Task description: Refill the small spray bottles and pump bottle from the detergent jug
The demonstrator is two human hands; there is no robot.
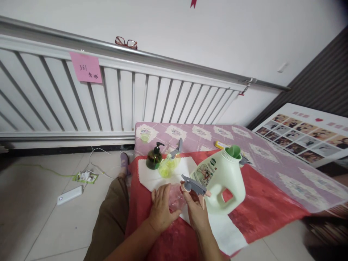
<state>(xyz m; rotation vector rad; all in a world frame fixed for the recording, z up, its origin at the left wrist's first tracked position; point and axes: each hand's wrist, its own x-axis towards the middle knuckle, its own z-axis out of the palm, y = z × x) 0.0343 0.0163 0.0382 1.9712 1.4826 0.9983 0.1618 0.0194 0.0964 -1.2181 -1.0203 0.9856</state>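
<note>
Clear pink plastic spray bottle (175,198), held near the table's near edge. The left hand (162,207) is closed around its body; the right hand (197,213) grips the neck beneath the grey-and-pink trigger head (195,185). The step in hand appears to be handling at the neck, which calls for a steady body and fine finger control. To the right stands a pale-green plastic jug (237,181); toward the far left corner, a dark-green pump bottle (154,160).

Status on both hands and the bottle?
Left hand on pink spray bottle; right hand at its grey trigger head. Pale green jug close by on right.
</note>
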